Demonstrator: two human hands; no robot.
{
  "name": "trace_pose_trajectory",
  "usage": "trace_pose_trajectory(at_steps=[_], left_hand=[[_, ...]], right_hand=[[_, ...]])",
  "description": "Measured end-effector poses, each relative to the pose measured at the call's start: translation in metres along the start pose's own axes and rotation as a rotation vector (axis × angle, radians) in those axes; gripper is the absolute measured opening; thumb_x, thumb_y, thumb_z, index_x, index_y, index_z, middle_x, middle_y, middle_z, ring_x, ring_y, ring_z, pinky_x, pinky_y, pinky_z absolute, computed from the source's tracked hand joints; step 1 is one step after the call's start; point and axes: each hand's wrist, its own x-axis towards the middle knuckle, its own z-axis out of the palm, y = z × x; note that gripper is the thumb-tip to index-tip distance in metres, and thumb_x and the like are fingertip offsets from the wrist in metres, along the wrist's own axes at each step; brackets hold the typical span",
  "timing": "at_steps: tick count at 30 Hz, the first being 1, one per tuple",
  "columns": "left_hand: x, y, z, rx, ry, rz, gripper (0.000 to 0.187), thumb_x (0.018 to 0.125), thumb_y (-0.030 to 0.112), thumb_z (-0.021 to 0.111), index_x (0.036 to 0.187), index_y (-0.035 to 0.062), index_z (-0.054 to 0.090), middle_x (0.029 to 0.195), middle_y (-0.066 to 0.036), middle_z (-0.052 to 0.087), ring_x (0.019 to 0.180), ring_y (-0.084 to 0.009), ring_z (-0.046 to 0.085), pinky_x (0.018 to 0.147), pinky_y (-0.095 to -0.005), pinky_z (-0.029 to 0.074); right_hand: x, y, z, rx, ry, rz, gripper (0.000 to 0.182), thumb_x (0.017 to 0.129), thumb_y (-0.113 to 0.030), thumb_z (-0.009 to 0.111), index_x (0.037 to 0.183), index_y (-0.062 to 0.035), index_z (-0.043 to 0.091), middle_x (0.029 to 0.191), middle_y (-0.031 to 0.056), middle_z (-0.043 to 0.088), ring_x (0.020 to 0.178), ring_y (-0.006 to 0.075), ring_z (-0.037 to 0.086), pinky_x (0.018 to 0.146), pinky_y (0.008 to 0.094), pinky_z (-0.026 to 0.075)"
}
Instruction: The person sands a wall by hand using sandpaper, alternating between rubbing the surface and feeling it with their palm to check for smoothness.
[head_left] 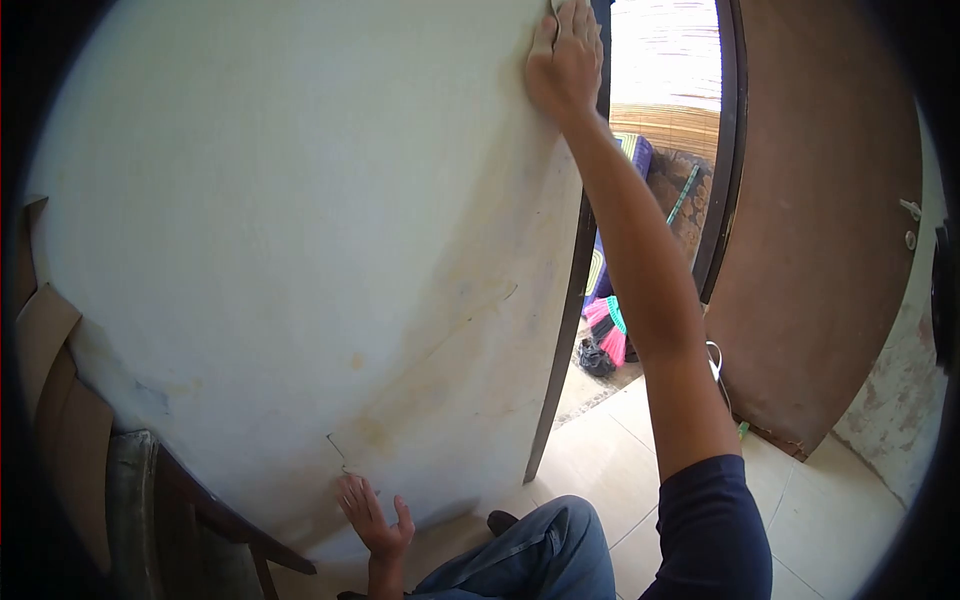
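Observation:
My right hand (567, 65) is raised high against the pale wall (300, 200), close to the dark door frame. Its fingers press a small pale, thin piece (558, 6) to the surface; most of that piece is hidden by the fingers and the top of the view. Low down, my left hand (378, 515) is open with fingers spread, fingertips at the wall just under a thin dark line (335, 450). Yellowish stains (375, 435) and short dark marks run across the wall's lower part.
A brown door (820, 200) stands open at right. Through the doorway are a pink, black and teal broom head (607, 325) and a black plastic bag (596, 357). Wooden furniture (175, 520) and cardboard-like brown pieces (75, 420) line the left. Light tiles (610, 440) cover the floor.

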Motion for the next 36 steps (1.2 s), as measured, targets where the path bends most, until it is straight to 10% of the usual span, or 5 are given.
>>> trace_pose_trajectory(at_steps=[18,24,30,34,36], left_hand=[[0.002,0.004,0.004,-0.039,0.027,0.016,0.065,0.086,0.017,0.063,0.143,-0.0049,0.040,0.150,-0.029,0.038,0.140,-0.0523,0.032,0.113,-0.0644,0.022],[0.000,0.002,-0.001,-0.033,0.045,-0.002,0.066,0.085,0.016,0.064,0.143,-0.0046,0.040,0.150,-0.029,0.038,0.140,-0.0519,0.031,0.113,-0.0639,0.022],[0.006,0.000,-0.006,-0.041,0.113,-0.025,0.066,0.085,0.016,0.063,0.143,-0.0053,0.040,0.150,-0.028,0.039,0.141,-0.0516,0.031,0.114,-0.0629,0.022],[0.008,0.003,-0.008,-0.048,0.124,-0.029,0.067,0.085,0.016,0.063,0.144,-0.0056,0.039,0.150,-0.027,0.039,0.141,-0.0510,0.031,0.114,-0.0623,0.021],[0.007,0.004,-0.010,-0.051,0.100,-0.032,0.068,0.085,0.016,0.063,0.144,-0.0055,0.038,0.151,-0.027,0.039,0.141,-0.0507,0.031,0.114,-0.0623,0.021]], right_hand=[[-0.038,-0.027,0.000,0.158,-0.031,-0.051,0.052,0.104,-0.027,0.031,0.148,0.0001,0.036,0.156,0.0277,0.027,0.148,0.0408,0.020,0.122,0.0447,0.012],[-0.125,-0.040,-0.033,0.243,-0.352,-0.749,0.063,0.092,-0.012,0.054,0.151,-0.0034,0.033,0.157,0.0182,0.031,0.146,0.0340,0.028,0.118,0.0482,0.023],[-0.120,-0.034,-0.013,0.163,-0.033,-0.441,0.057,0.093,-0.010,0.052,0.147,-0.0017,0.040,0.158,0.0161,0.031,0.147,0.0323,0.029,0.120,0.0456,0.022],[-0.166,-0.044,-0.050,0.282,-0.603,-0.868,0.058,0.093,-0.013,0.052,0.149,-0.0085,0.042,0.158,0.0151,0.033,0.146,0.0335,0.031,0.119,0.0480,0.024],[-0.143,-0.026,-0.036,0.230,-0.327,-0.648,0.059,0.092,-0.015,0.055,0.149,-0.0109,0.042,0.157,0.0148,0.034,0.146,0.0339,0.031,0.119,0.0478,0.024]])
